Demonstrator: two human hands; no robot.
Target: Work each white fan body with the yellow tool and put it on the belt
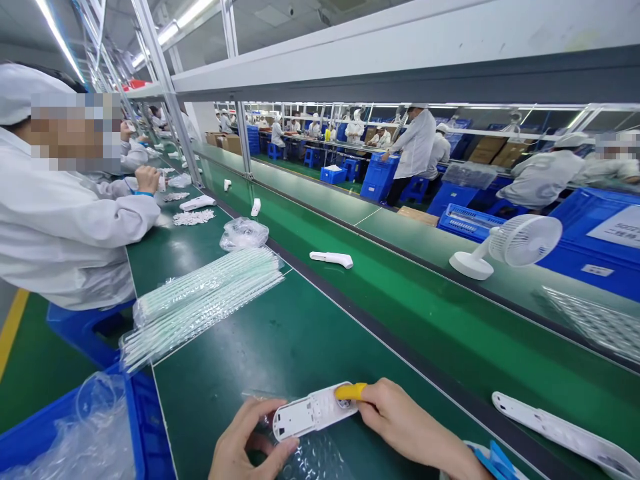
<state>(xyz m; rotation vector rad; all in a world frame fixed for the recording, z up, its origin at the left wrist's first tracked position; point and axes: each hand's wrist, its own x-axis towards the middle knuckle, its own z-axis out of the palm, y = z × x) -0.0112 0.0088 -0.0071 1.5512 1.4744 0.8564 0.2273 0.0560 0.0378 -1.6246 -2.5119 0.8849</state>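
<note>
While both hands close on it, the white plastic housing (314,412) lies low over the green bench (280,333) — left hand (245,447) pinching its 8 o'clock end, right hand (400,427) gripping the 2 o'clock end. Yellow-tipped tool (350,391) — held in the right fingers, touching the housing's end. Bundled white strips (200,300) lie at 11 o'clock, well apart.

This is a factory assembly hall. A long green conveyor belt (400,293) runs past green tables (280,340), workers in white coats and caps (60,220) sit in rows, blue crates (380,177) stack behind, and strip lights (175,27) hang overhead.
</note>
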